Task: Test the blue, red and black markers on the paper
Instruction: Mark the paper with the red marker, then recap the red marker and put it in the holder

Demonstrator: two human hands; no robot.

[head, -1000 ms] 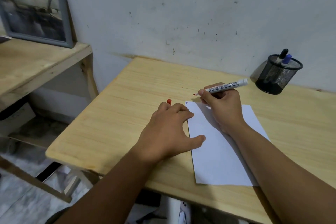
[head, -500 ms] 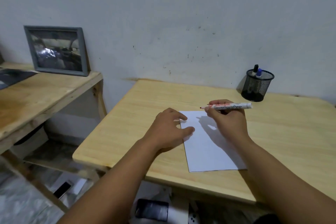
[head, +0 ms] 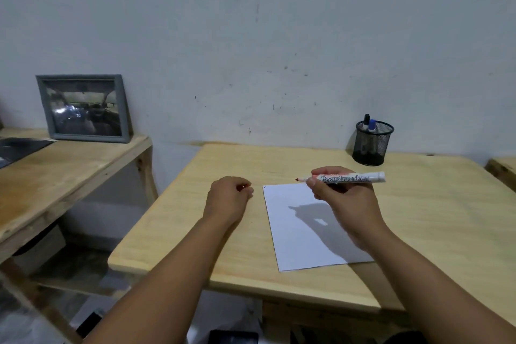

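My right hand (head: 346, 204) grips an uncapped red board marker (head: 349, 177) held level, its tip pointing left, above the far edge of the white paper (head: 296, 234). The paper lies on the wooden desk (head: 418, 218) and has a tiny mark at its far left corner. Left of the paper my left hand (head: 229, 198) hovers off the desk, fingers curled round something small. Only a speck of it shows; earlier a red cap stuck out there. A black mesh pen cup (head: 372, 145) at the back right holds the black marker (head: 366, 121) and the blue marker (head: 372, 125).
A lower wooden side table (head: 69, 173) stands to the left with a grey picture frame (head: 83, 107) leaning on the wall. A gap separates it from the desk. Another wooden edge (head: 502, 170) shows at far right.
My left hand has left the paper's edge, risen off the desk and curled up. My right hand has lifted the marker higher above the paper. The view has pulled back and tilted up.
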